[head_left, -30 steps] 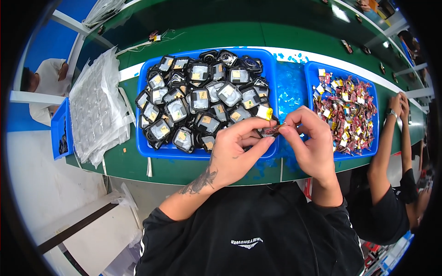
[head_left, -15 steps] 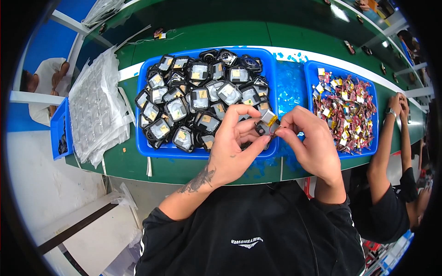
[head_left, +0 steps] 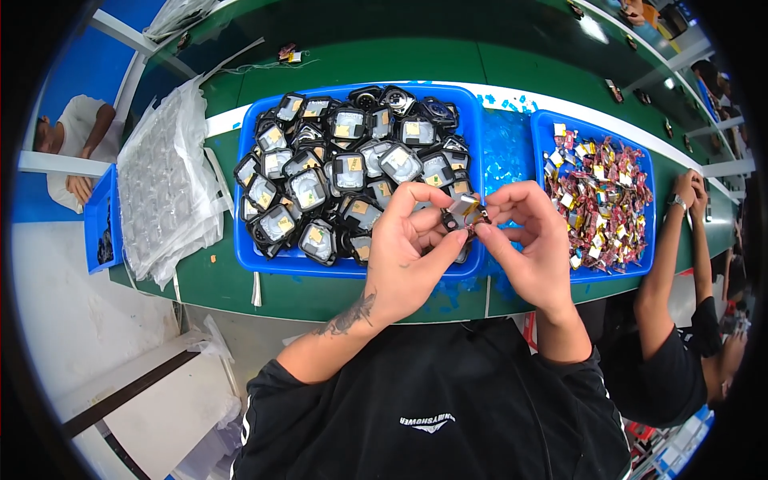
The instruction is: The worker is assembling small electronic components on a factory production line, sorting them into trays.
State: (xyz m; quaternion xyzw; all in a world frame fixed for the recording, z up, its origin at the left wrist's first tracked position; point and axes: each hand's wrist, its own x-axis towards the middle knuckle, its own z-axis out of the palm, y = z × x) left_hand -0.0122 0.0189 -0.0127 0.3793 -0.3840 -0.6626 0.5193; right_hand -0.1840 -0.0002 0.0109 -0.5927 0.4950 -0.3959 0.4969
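Observation:
In front of me, over the right rim of a blue tray (head_left: 312, 269), my left hand (head_left: 406, 260) pinches a small electronic assembly with a silver battery (head_left: 466, 206) between thumb and fingers. My right hand (head_left: 530, 254) grips the assembly's right side, its thumb close to the left thumb. Fingertips hide much of the dark and reddish parts below the battery. The tray holds a heap of black watch-like cases (head_left: 307, 190) with clear windows, several with tan stickers.
A second blue tray (head_left: 616, 274) at right holds reddish circuit pieces with batteries (head_left: 598, 192). Blue film scraps (head_left: 504, 152) lie between the trays. Stacked clear plastic trays (head_left: 164, 188) stand at left. Another person's hands (head_left: 690, 190) rest at the far right bench edge.
My right hand has turned and moved slightly left, its fingers now more spread around the assembly. The battery has tilted, showing more of its silver face. The left hand has barely moved.

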